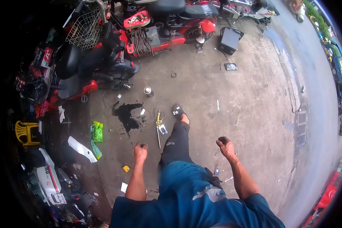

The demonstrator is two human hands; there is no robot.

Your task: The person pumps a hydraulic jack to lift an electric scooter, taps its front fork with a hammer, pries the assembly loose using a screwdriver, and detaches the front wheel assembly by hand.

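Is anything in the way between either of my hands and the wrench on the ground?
From your right hand, nothing visible: only bare ground shows between it and the wrench. From your left hand, yes: your leg cuts across, and a thin rod lies on the ground before it.

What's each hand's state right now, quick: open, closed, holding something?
Left hand: fingers curled, loosely closed; nothing visible in its grip.
Right hand: fingers partly curled; open or closed cannot be told; no held item visible.
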